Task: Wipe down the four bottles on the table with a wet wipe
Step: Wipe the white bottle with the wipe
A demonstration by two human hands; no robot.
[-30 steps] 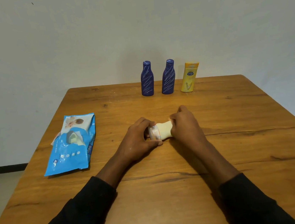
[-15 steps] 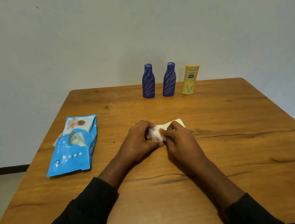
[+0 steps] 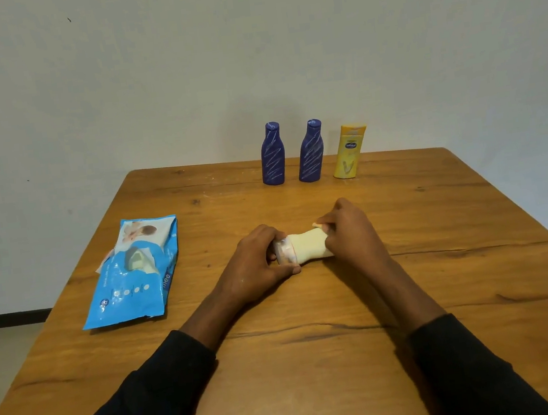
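A small pale bottle (image 3: 285, 250) lies on its side at the middle of the wooden table (image 3: 318, 357). My left hand (image 3: 255, 264) grips its cap end. A cream wet wipe (image 3: 308, 246) is wrapped around the bottle's body, and my right hand (image 3: 351, 232) is closed around the wipe at the bottle's right end. At the table's far edge stand two dark blue bottles (image 3: 271, 154) (image 3: 310, 151) with white scribble marks and a yellow bottle (image 3: 350, 151), side by side and upright.
A blue wet wipe packet (image 3: 132, 276) lies flat on the left side of the table, its flap open with a wipe showing. A plain grey wall stands right behind the table. Floor shows past both side edges.
My right hand has slid right along the bottle from near the cap, and the wipe now covers the bottle's body. My left hand has kept its hold on the cap end.
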